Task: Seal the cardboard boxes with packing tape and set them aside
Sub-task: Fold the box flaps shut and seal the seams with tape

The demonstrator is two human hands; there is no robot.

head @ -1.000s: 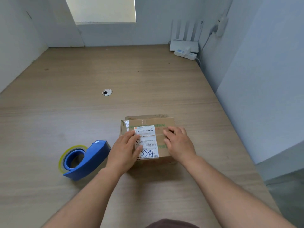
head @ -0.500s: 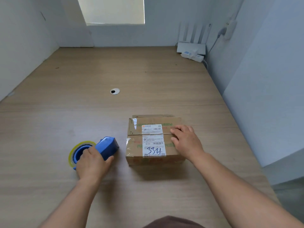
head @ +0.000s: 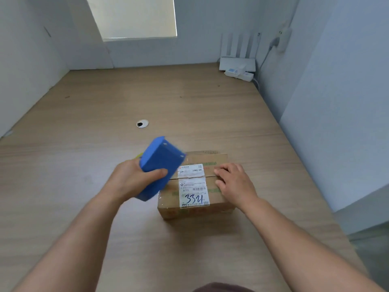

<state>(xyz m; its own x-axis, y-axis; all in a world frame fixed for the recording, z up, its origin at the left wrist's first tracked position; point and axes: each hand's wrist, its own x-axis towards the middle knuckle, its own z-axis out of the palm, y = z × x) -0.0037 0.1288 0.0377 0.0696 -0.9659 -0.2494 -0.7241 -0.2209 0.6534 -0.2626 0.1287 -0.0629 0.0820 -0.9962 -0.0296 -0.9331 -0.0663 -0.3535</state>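
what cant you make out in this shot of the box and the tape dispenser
Head view, the only one:
- Tape roll: nearly all hidden behind the blue tape dispenser and left hand; a yellow sliver shows.
- Dispenser's cutter and tape end: turned away, motion-blurred.
- Cardboard box seam: ends covered by the dispenser and the right hand.
- Label small print: too small.

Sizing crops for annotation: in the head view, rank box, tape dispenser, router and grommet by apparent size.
1. box
2. tape dispenser, held nearer the camera, so its true rank is unsure
3. router
4. grommet
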